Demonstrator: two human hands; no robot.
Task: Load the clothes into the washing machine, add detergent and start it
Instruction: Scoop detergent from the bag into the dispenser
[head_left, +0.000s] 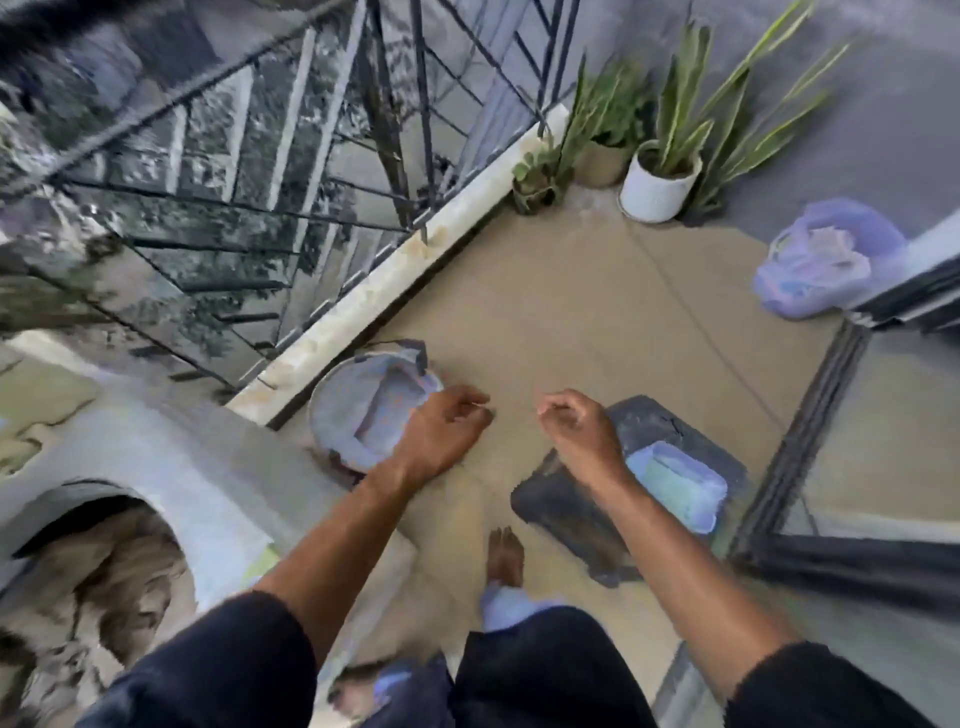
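Observation:
The top-loading washing machine (218, 467) stands at the lower left, its round opening showing brownish clothes (114, 582) inside. A pale bucket (358, 415) with a dark handle sits on the floor just beyond the machine. My left hand (447, 421) hangs over the bucket's right rim with loosely curled fingers and holds nothing. My right hand (576, 421) hovers apart from it over the floor, fingers loosely curled and empty. Below my right wrist a light blue box (680, 483) lies on a dark mat (582, 525).
A metal railing (311, 171) and a low stone kerb (415, 270) bound the balcony on the left. Potted plants (660, 176) stand in the far corner. A purple bag (826, 260) lies by the sliding door frame (810, 447) at right. My bare foot (504, 556) is on the tiled floor.

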